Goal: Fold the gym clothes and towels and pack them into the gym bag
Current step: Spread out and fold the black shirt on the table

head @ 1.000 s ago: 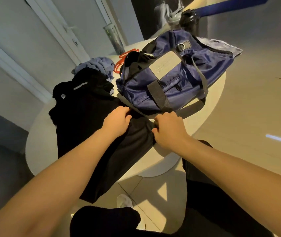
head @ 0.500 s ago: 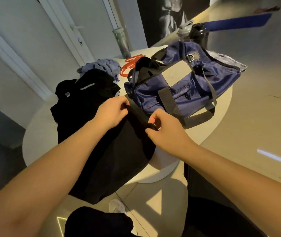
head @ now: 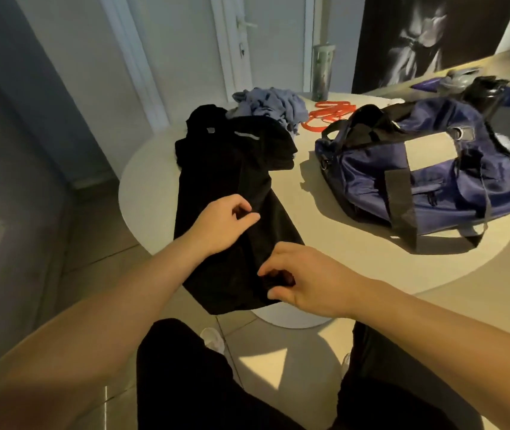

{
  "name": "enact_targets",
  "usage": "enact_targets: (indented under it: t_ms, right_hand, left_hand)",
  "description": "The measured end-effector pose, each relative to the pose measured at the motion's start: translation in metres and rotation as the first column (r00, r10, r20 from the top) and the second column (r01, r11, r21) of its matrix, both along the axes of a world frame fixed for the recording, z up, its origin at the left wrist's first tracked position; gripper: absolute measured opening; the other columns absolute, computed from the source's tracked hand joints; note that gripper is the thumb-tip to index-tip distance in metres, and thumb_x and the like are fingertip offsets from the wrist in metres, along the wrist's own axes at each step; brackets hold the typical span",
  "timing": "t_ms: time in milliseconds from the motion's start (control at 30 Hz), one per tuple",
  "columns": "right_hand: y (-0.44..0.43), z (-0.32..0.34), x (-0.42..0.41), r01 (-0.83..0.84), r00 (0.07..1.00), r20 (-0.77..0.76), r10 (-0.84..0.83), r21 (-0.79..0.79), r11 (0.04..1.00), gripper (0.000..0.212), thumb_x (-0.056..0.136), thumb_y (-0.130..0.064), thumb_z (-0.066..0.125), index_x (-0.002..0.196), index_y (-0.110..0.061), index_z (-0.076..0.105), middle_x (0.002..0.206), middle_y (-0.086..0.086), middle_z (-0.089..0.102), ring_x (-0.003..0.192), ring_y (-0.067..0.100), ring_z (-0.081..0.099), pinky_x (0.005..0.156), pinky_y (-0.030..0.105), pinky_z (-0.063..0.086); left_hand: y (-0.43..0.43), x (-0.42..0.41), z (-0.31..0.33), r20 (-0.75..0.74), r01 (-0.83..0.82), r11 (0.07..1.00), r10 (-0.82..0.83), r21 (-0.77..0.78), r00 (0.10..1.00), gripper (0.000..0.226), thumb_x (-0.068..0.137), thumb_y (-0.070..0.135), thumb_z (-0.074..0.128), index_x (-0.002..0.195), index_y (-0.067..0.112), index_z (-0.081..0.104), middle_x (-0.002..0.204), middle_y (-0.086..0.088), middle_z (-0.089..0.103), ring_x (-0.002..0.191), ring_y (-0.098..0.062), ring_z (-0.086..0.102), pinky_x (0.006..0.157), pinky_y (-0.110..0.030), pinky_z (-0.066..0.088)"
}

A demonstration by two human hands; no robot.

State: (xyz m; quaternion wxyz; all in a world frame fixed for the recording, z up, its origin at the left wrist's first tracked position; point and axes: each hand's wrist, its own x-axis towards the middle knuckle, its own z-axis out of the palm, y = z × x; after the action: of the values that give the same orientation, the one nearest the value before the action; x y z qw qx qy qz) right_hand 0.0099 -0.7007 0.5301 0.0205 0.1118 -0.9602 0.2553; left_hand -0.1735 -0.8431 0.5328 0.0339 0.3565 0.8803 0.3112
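A black garment (head: 232, 169) lies stretched over the round white table (head: 334, 231), its near end hanging past the table's front edge. My left hand (head: 222, 225) pinches the black fabric at mid-length. My right hand (head: 303, 280) grips the garment's near edge with curled fingers. The navy gym bag (head: 418, 169) with black straps sits on the table to the right, apart from the garment, its top open. A crumpled blue-grey cloth (head: 272, 103) lies at the back, behind the black garment.
Orange resistance bands (head: 328, 114) lie between the blue-grey cloth and the bag. A clear tumbler (head: 322, 72) stands at the table's far edge, and a dark bottle (head: 483, 94) stands behind the bag. My dark-trousered legs are under the table's front edge.
Both hands have pulled the black garment away from the bag toward the near left edge. A gap of bare table now separates garment and bag. The view has swung left.
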Motion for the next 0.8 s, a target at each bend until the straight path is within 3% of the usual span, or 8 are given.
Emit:
enact_targets:
  t_ms: [67,133,333,467,567,633,733,800]
  right_hand:
    - [-0.002,-0.002,-0.003,-0.035,0.996,0.083,0.033,0.015,0.999,0.044,0.092,-0.042,0.069,0.133,-0.029,0.063,0.112,-0.013,0.052,0.088,0.0,0.054,0.085,0.018,0.047]
    - [-0.002,-0.001,-0.004,-0.06,0.989,0.139,0.055,0.034,0.998,0.045,0.093,-0.046,0.067,0.135,-0.03,0.062,0.113,-0.012,0.054,0.09,0.003,0.057,0.086,0.02,0.049]
    - [0.001,0.015,-0.008,-0.01,0.987,0.158,0.016,-0.042,0.999,0.029,0.097,-0.038,0.064,0.124,-0.029,0.071,0.111,-0.014,0.066,0.092,0.002,0.062,0.082,0.014,0.049]
    - [0.022,0.04,-0.05,0.188,0.977,0.123,-0.174,-0.108,0.976,0.022,0.098,-0.026,0.064,0.118,-0.022,0.072,0.098,-0.012,0.072,0.08,0.0,0.067,0.077,0.011,0.049]
    - [0.043,0.056,-0.102,0.292,0.954,0.107,-0.281,-0.097,0.952,0.018,0.096,-0.016,0.063,0.111,-0.013,0.072,0.081,-0.011,0.069,0.07,0.008,0.071,0.066,0.006,0.047]
    - [0.057,0.062,-0.141,0.366,0.929,0.098,-0.358,-0.094,0.926,0.018,0.092,-0.011,0.063,0.106,-0.008,0.073,0.083,0.0,0.073,0.075,0.017,0.073,0.073,0.015,0.055]
    - [0.076,0.065,-0.197,0.486,0.874,0.081,-0.48,-0.083,0.87,0.021,0.088,-0.006,0.062,0.102,0.002,0.074,0.104,0.021,0.072,0.09,0.034,0.071,0.088,0.047,0.059]
    - [0.089,0.065,-0.231,0.578,0.815,0.09,-0.572,-0.074,0.812,0.024,0.089,-0.006,0.06,0.107,0.004,0.072,0.109,0.026,0.068,0.096,0.04,0.066,0.091,0.05,0.057]
  left_hand:
    - [-0.004,-0.003,-0.012,-0.151,-0.028,0.991,0.007,-0.134,0.989,0.031,0.091,0.042,0.07,0.118,0.028,0.067,0.119,0.007,0.061,0.113,-0.018,0.054,0.1,-0.04,0.045]
    - [-0.006,-0.004,-0.019,-0.226,-0.063,0.976,0.015,-0.207,0.974,0.035,0.091,0.043,0.069,0.123,0.029,0.064,0.131,0.005,0.056,0.126,-0.022,0.043,0.106,-0.043,0.035]
    - [-0.013,0.001,-0.034,-0.26,-0.026,0.979,-0.028,-0.201,0.965,0.031,0.099,0.041,0.056,0.126,0.026,0.062,0.137,0.006,0.052,0.13,-0.02,0.039,0.107,-0.042,0.033]
    - [-0.01,-0.013,-0.018,-0.25,-0.062,0.991,0.03,-0.121,0.968,0.03,0.099,0.041,0.057,0.124,0.025,0.064,0.137,0.007,0.054,0.129,-0.019,0.042,0.107,-0.041,0.032]
    - [0.0,-0.036,0.001,-0.236,-0.11,0.989,0.084,-0.102,0.968,0.025,0.097,0.036,0.061,0.119,0.026,0.067,0.132,0.004,0.058,0.127,-0.022,0.046,0.107,-0.043,0.034]
    - [0.009,-0.055,0.011,-0.21,-0.123,0.986,0.098,-0.112,0.973,0.019,0.097,0.034,0.061,0.113,0.027,0.069,0.128,0.004,0.061,0.123,-0.023,0.048,0.106,-0.045,0.035]
    - [0.028,-0.089,0.02,-0.177,-0.13,0.982,0.105,-0.139,0.979,0.017,0.098,0.033,0.06,0.11,0.028,0.07,0.123,0.005,0.063,0.121,-0.024,0.05,0.104,-0.046,0.036]
    - [0.042,-0.112,0.025,-0.164,-0.135,0.98,0.11,-0.148,0.98,0.018,0.098,0.032,0.058,0.111,0.027,0.071,0.122,0.005,0.065,0.122,-0.026,0.05,0.103,-0.046,0.037]
